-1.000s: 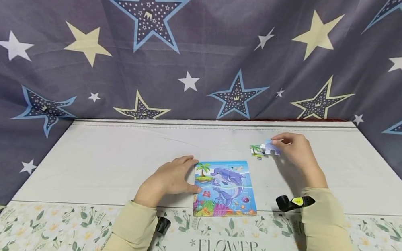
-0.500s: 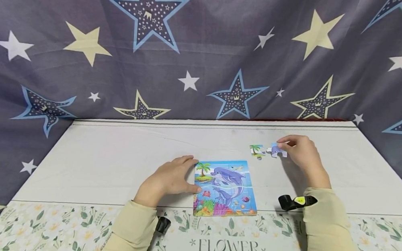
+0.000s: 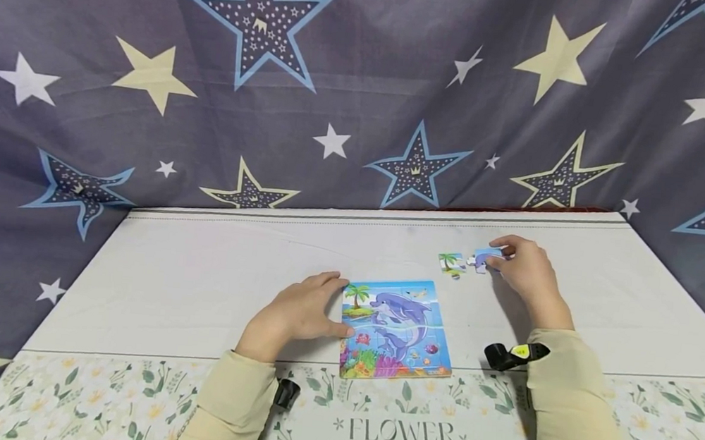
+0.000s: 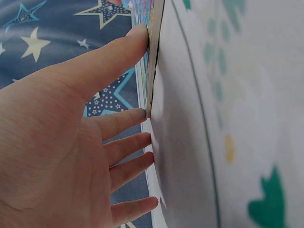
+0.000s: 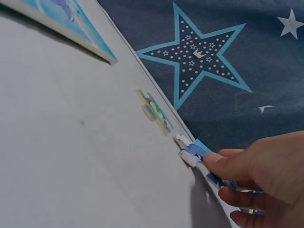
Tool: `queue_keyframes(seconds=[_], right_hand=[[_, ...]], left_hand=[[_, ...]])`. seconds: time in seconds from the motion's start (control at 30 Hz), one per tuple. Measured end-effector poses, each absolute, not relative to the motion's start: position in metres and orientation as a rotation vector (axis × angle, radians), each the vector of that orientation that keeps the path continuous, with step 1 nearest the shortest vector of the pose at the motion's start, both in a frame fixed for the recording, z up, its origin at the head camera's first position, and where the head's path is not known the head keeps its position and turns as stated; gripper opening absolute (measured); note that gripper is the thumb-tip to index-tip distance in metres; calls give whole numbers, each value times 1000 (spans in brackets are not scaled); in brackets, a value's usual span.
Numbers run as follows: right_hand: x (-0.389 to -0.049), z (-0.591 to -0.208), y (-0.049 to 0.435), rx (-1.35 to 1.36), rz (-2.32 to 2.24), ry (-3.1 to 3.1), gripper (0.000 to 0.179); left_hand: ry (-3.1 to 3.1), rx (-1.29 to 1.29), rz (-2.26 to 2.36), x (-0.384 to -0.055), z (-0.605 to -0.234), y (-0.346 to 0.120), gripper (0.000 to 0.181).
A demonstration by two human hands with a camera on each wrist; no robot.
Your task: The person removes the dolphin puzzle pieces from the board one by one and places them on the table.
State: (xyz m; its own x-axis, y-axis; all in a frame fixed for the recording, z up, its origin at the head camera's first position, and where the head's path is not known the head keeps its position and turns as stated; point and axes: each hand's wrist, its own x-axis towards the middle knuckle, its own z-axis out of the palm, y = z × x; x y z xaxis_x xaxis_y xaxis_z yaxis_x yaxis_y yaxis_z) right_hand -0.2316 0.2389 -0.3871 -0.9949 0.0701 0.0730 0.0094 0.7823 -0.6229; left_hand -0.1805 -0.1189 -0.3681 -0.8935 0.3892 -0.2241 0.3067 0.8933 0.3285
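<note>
A square jigsaw puzzle board [image 3: 398, 331] with a dolphin picture lies flat on the table. At its left side is my left hand [image 3: 300, 312], fingers extended; the thumb rests on the board's edge and the index finger touches its corner, as the left wrist view shows. Further back on the right, my right hand [image 3: 529, 271] pinches a blue and purple jigsaw piece [image 5: 194, 151] between thumb and fingers, partly covering it. Just left of that, a palm-tree jigsaw piece [image 3: 450, 263] lies on the table, a narrow gap between the two in the head view.
The table cover [image 3: 247, 259] is white at the back, with a flowered front strip [image 3: 402, 430] reading FLOWER. A dark star-patterned curtain [image 3: 353, 78] hangs behind the table and along its sides. Straps with black devices sit on both wrists.
The right hand has drawn the blue and purple jigsaw piece rightward, away from the palm-tree piece it overlapped, and its thumb now covers more of it. The left hand and board stay put.
</note>
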Motion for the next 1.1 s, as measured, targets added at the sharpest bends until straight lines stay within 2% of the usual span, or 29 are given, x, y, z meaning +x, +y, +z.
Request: queue_keyframes(seconds=[0.53,1.1], right_hand=[[-232,-391,238,-146,969,-2891,38],[-235,-378,215,268,1140,-2850,31]], left_hand=[[2774,530,409,-181,-369,-119,89],[2767,521,420,-181,-368,-119,89]])
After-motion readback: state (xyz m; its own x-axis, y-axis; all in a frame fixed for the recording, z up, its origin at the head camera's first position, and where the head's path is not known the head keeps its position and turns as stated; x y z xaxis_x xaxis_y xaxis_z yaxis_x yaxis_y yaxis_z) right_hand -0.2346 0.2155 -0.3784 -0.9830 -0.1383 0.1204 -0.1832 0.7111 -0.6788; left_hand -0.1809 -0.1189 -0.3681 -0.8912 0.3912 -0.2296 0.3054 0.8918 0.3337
